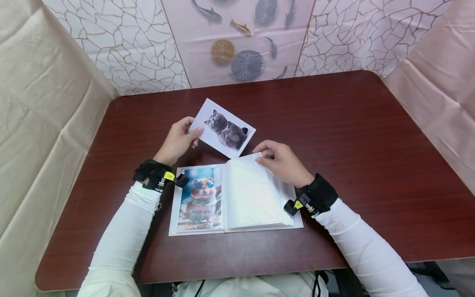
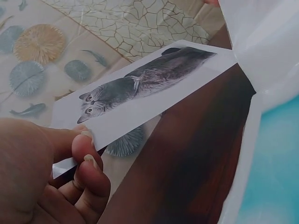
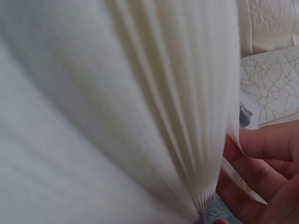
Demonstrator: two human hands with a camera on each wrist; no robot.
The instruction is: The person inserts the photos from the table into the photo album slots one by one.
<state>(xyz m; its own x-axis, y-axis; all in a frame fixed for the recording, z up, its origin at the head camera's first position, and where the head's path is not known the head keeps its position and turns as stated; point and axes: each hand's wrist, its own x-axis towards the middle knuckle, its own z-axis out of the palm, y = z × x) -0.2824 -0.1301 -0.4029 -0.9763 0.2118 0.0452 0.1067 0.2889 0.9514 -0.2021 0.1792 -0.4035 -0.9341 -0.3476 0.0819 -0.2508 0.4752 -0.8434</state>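
Note:
My left hand (image 1: 178, 138) pinches one end of a photo of a grey cat (image 1: 228, 131) between thumb and fingers. The photo is tilted above the far edge of an open photo album (image 1: 198, 234), its low corner by the top of a clear sleeve page (image 1: 252, 194). With thumb and forefinger, my right hand (image 1: 283, 163) pinches that page's upper corner and lifts it slightly. In the right wrist view, several more sleeve pages (image 3: 154, 93) fan out beneath. On the album's left side, a picture of a bear in sunglasses (image 1: 200, 202) sits in its sleeve.
The album lies near the front edge of a dark red-brown table (image 1: 371, 165). Patterned cloth (image 1: 241, 41) hangs behind the table, and pale curtains (image 1: 44, 123) flank it. Each wrist wears a black strap with a small camera (image 1: 181, 180).

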